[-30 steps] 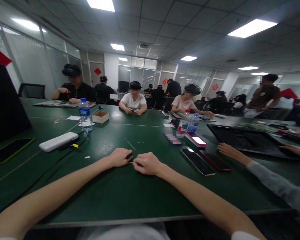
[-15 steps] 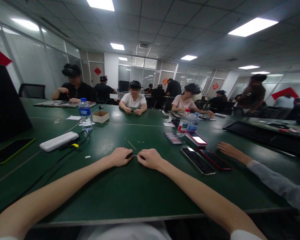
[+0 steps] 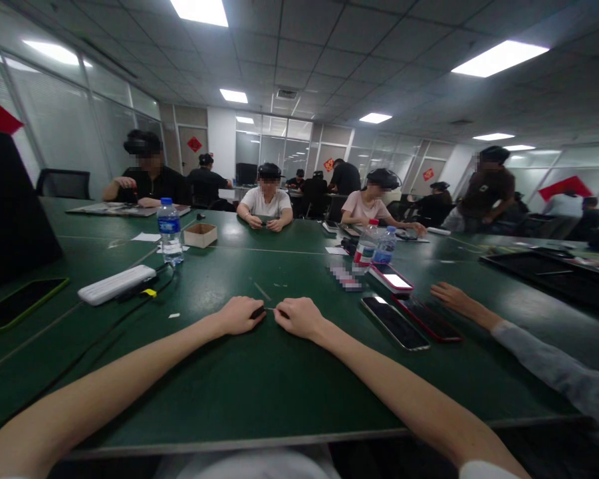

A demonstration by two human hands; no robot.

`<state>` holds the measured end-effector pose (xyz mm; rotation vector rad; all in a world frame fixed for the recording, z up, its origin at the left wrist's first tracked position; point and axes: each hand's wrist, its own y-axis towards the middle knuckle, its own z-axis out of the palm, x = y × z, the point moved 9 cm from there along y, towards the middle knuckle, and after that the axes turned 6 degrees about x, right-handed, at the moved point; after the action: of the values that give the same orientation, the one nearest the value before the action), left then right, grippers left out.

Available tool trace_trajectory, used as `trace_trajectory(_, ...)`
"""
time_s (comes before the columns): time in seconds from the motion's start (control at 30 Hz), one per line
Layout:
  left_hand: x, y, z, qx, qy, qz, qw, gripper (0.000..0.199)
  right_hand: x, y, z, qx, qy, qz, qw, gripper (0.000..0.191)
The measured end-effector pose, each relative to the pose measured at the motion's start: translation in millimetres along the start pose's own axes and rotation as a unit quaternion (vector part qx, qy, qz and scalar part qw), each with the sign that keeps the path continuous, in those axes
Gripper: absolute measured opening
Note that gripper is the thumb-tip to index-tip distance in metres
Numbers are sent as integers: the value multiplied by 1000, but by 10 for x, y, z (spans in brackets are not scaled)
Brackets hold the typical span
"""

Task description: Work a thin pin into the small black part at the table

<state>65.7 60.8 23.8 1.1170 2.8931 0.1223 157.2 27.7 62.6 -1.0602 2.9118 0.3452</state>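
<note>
Right hand [image 3: 298, 317] farther from black stub [image 3: 258, 312]

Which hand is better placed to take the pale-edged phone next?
Right hand, I'd judge: it is nearer the pale-edged phone. The left hand is farther and holds a small dark object. What the right fingers hold is unclear.

From my feed, the table [image 3: 219, 392] reads dark green, and the nearer bottle [image 3: 169, 229] carries a blue cap and a blue-and-white label. I register a white power bank [image 3: 116, 285] with a yellow tag [image 3: 149, 293] beside it, and a black-screened phone [image 3: 24, 304] edged in yellow-green. I also log a tan box [image 3: 200, 235], a red bottle cap [image 3: 373, 222] and a grey sleeve [image 3: 543, 362].
</note>
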Motion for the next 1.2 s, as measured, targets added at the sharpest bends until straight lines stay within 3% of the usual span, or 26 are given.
trace_trajectory(0.47, -28, -25, -19, -10, 3, 13, 1000, 31, 90, -33, -10, 2, -3, -16, 1000, 40)
trace_trajectory(0.77, -43, -41, -23, -5, -12, 28, 1000, 29, 160, -98, -105, -55, -30, -59, 996, 35)
trace_trajectory(1.2, -43, -43, -14, -13, -16, 49, 999, 26, 167, -108, -105, -80, -19, -81, 993, 31)
